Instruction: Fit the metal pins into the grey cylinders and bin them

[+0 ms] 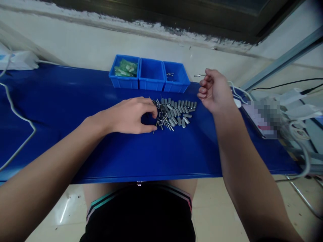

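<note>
One slim metal pin (199, 75), pinched in the fingers of the right hand (214, 89), raised to the right of the bins. One left hand (131, 116), thumb and forefinger parted at the pile's left edge, nothing visibly gripped. Step in hand, as I judge it: single pins being picked out; the next move calls for a fine pinch among crowded pieces. Further out: loose pins (165, 122) and short metal cylinders (174, 112), uncounted, on the blue tabletop (164, 154). Beyond: left bin (123, 82) with green packets (126, 68), middle bin (152, 85), right bin (176, 88) with a few thin pieces (170, 74). Hidden: the held pin's gripped end, the left hand's remaining fingers. Obscured: one phone (257, 121), partly pixelated.
</note>
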Action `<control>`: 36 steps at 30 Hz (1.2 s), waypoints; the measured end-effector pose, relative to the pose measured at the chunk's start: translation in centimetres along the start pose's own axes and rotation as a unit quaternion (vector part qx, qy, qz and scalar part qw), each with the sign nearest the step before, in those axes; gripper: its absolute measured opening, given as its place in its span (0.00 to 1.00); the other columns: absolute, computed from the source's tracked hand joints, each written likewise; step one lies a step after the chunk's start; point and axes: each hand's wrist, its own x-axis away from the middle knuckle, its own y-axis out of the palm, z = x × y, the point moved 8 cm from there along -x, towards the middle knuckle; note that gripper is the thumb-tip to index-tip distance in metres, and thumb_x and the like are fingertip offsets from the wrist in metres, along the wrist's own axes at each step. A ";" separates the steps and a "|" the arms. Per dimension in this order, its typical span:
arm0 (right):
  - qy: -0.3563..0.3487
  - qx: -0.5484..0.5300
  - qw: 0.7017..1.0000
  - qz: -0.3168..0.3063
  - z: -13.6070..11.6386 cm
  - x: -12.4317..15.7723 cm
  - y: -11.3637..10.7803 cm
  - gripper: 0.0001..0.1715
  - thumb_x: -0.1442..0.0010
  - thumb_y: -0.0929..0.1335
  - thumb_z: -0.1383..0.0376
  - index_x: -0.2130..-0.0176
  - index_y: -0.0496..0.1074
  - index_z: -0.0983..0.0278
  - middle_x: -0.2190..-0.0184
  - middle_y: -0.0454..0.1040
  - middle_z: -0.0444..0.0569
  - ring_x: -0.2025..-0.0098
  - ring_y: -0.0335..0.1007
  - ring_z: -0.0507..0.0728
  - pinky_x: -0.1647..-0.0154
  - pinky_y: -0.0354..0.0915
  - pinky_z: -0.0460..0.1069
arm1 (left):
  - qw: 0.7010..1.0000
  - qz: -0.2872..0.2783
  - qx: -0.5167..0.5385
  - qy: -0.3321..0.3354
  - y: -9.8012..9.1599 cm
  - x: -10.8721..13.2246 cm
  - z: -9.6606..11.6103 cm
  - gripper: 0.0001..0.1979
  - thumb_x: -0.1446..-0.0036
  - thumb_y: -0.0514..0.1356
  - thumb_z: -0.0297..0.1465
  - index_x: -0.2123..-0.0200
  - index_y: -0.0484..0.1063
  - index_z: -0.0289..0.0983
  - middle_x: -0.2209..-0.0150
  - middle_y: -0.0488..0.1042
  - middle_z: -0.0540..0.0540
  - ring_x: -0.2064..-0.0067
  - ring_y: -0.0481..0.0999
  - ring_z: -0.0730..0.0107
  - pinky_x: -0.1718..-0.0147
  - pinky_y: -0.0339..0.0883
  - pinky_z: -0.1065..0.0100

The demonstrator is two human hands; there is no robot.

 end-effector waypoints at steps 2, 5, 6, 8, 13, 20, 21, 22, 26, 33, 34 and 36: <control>0.002 0.021 1.000 0.017 0.6 -0.4 -0.4 0.19 0.32 0.67 0.59 0.74 0.64 0.60 0.79 0.63 0.40 0.81 0.50 0.47 0.84 0.48 0.45 | 1.000 -0.015 0.001 0.002 0.3 0.1 0.0 0.19 0.38 0.65 0.50 0.54 0.79 0.43 0.49 0.77 0.44 0.49 0.77 0.52 0.49 0.69 0.53; -0.003 0.058 0.998 0.024 1.3 -0.9 -0.5 0.20 0.32 0.69 0.56 0.74 0.67 0.60 0.78 0.68 0.41 0.82 0.53 0.46 0.84 0.50 0.45 | 0.999 -0.033 0.001 0.004 0.6 0.1 -0.1 0.21 0.38 0.65 0.53 0.53 0.79 0.44 0.49 0.77 0.44 0.49 0.77 0.51 0.53 0.68 0.55; -0.008 0.068 0.997 0.021 1.4 -1.0 -0.5 0.20 0.32 0.69 0.56 0.74 0.67 0.60 0.78 0.69 0.41 0.82 0.55 0.46 0.84 0.51 0.45 | 0.999 -0.036 0.001 0.005 0.7 0.1 -0.2 0.21 0.38 0.65 0.53 0.53 0.79 0.44 0.49 0.77 0.44 0.49 0.77 0.51 0.54 0.68 0.55; -0.013 0.080 0.997 0.015 1.5 -1.1 -0.2 0.20 0.33 0.71 0.55 0.74 0.67 0.60 0.77 0.70 0.41 0.82 0.57 0.47 0.84 0.52 0.45 | 0.999 -0.037 0.002 0.009 0.8 0.1 -0.2 0.20 0.39 0.66 0.52 0.55 0.79 0.44 0.50 0.77 0.44 0.50 0.77 0.51 0.55 0.68 0.56; -0.004 0.082 0.996 0.022 1.6 -0.6 0.2 0.18 0.31 0.69 0.58 0.72 0.70 0.61 0.76 0.72 0.44 0.81 0.60 0.46 0.85 0.52 0.43 | 0.999 -0.030 0.010 0.026 0.8 -0.1 -0.1 0.16 0.38 0.67 0.48 0.57 0.80 0.44 0.53 0.78 0.45 0.52 0.78 0.54 0.56 0.67 0.58; -0.008 0.089 0.996 0.022 2.2 -1.0 0.1 0.16 0.33 0.70 0.57 0.70 0.73 0.62 0.75 0.75 0.45 0.80 0.60 0.47 0.83 0.54 0.45 | 0.999 -0.031 0.018 0.027 0.6 0.0 0.1 0.11 0.38 0.66 0.43 0.58 0.80 0.44 0.55 0.79 0.46 0.55 0.78 0.56 0.60 0.66 0.61; -0.009 0.090 0.996 0.021 2.3 -1.1 0.2 0.15 0.33 0.70 0.58 0.70 0.74 0.62 0.75 0.75 0.45 0.80 0.60 0.47 0.83 0.54 0.45 | 0.999 -0.032 0.016 0.026 0.6 0.0 0.1 0.10 0.38 0.66 0.43 0.58 0.80 0.44 0.55 0.79 0.46 0.55 0.78 0.56 0.61 0.66 0.61; -0.011 0.092 0.995 0.020 2.3 -1.1 0.2 0.15 0.33 0.70 0.58 0.70 0.74 0.62 0.75 0.76 0.45 0.81 0.61 0.47 0.83 0.54 0.45 | 0.999 -0.033 0.015 0.025 0.6 0.0 0.1 0.10 0.38 0.66 0.43 0.58 0.80 0.44 0.55 0.79 0.46 0.56 0.79 0.57 0.61 0.66 0.61; -0.020 0.109 0.994 0.016 2.2 -1.2 0.4 0.16 0.33 0.71 0.57 0.69 0.73 0.62 0.75 0.75 0.44 0.82 0.62 0.47 0.85 0.54 0.43 | 0.999 -0.034 0.011 0.024 0.6 0.0 0.3 0.10 0.37 0.66 0.42 0.58 0.80 0.44 0.56 0.79 0.46 0.56 0.79 0.58 0.59 0.68 0.61; -0.020 0.107 0.994 0.011 1.9 -0.7 0.6 0.15 0.32 0.70 0.58 0.69 0.73 0.62 0.75 0.74 0.44 0.82 0.62 0.46 0.86 0.54 0.42 | 0.999 -0.034 0.008 0.012 0.5 -0.2 0.3 0.10 0.36 0.66 0.42 0.58 0.80 0.44 0.55 0.79 0.46 0.56 0.79 0.58 0.60 0.68 0.61; -0.020 0.106 0.994 0.010 2.0 -0.7 0.7 0.14 0.32 0.70 0.59 0.69 0.73 0.62 0.75 0.74 0.44 0.82 0.62 0.46 0.86 0.53 0.42 | 0.999 -0.035 0.008 0.011 0.5 -0.2 0.3 0.09 0.36 0.66 0.42 0.58 0.80 0.44 0.55 0.79 0.46 0.56 0.79 0.58 0.60 0.68 0.61; -0.021 0.106 0.994 0.002 2.2 -0.9 0.8 0.13 0.31 0.69 0.60 0.68 0.74 0.62 0.75 0.75 0.45 0.82 0.62 0.46 0.86 0.53 0.42 | 0.999 -0.034 0.010 0.013 0.5 -0.1 0.3 0.09 0.36 0.65 0.41 0.58 0.80 0.43 0.55 0.79 0.46 0.57 0.79 0.58 0.60 0.68 0.61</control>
